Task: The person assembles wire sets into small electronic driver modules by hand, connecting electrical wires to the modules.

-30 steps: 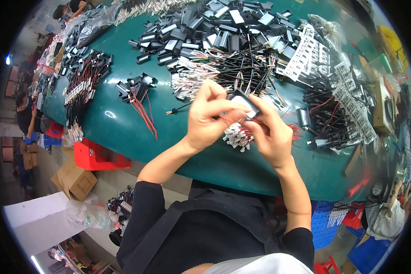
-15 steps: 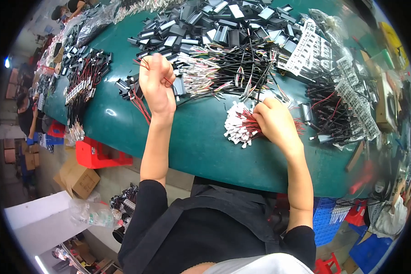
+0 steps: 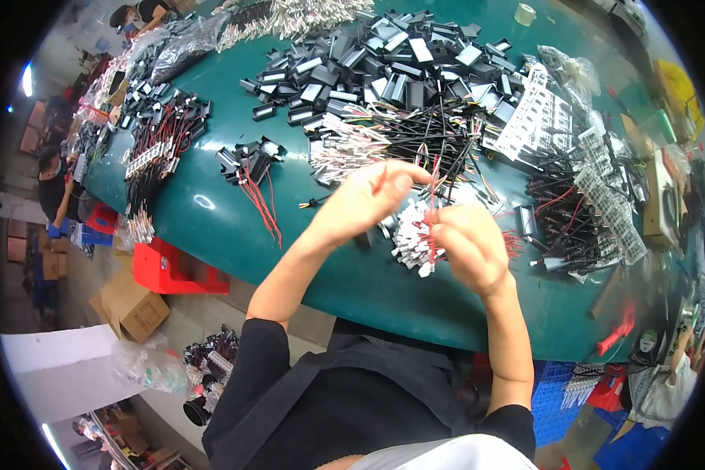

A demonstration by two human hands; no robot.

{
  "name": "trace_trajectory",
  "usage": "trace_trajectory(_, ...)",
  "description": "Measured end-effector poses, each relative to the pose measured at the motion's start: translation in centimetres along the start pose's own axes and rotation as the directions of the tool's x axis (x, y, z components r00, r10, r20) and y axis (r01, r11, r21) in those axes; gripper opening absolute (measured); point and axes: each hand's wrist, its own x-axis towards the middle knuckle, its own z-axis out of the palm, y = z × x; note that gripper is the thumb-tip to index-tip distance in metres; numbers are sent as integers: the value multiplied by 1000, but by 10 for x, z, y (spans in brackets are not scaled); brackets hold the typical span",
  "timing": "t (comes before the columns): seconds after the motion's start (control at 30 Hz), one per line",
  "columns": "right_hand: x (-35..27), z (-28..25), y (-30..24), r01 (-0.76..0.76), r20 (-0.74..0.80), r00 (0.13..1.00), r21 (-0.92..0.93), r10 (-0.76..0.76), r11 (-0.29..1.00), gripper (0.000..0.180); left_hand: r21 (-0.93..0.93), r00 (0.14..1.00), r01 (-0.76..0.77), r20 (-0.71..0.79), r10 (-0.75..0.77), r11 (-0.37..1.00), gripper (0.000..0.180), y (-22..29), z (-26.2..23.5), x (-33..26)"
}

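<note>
A bundle of red wires with white plug connectors (image 3: 411, 239) lies on the green table in front of me. My right hand (image 3: 478, 247) is closed over it, thumb and index finger pinching a red wire (image 3: 432, 249) that has a white connector at its lower end. From the left, my left hand (image 3: 368, 202) reaches in with curled fingers, its fingertips at a thin red wire standing up between the hands. A dark piece shows partly below the left palm. Behind both hands is a pile of black cables (image 3: 423, 141) with white ends.
Black rectangular housings (image 3: 384, 59) are heaped at the back. A small group of housings with red wires (image 3: 251, 160) sits at left. White label sheets (image 3: 533, 113) and black cable assemblies (image 3: 572, 215) lie right. A red stool (image 3: 160, 270) stands beside the table.
My left hand has swung right and down, from left of the cable pile to beside my right hand. The right hand has shifted slightly lower, and a red wire now rises between them.
</note>
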Motion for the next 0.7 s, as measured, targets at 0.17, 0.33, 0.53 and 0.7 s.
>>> trace_trajectory(0.17,7,3,-7,32,101,994,-27,-29,999,27,-35,995,50,84,-47,998,47,2,7,0)
trace_trajectory(0.33,5,3,-5,29,33,999,-110,-26,993,27,-235,969,-98,-245,38,967,44,-8,8,2)
trace_trajectory(0.53,4,3,-5,18,-1,1000,-114,-19,993,28,-130,987,129,109,-115,983,62,-7,8,0)
trace_trajectory(0.7,3,6,-4,22,37,999,-85,-19,996,29,-399,993,115,68,-96,910,43,-1,8,1)
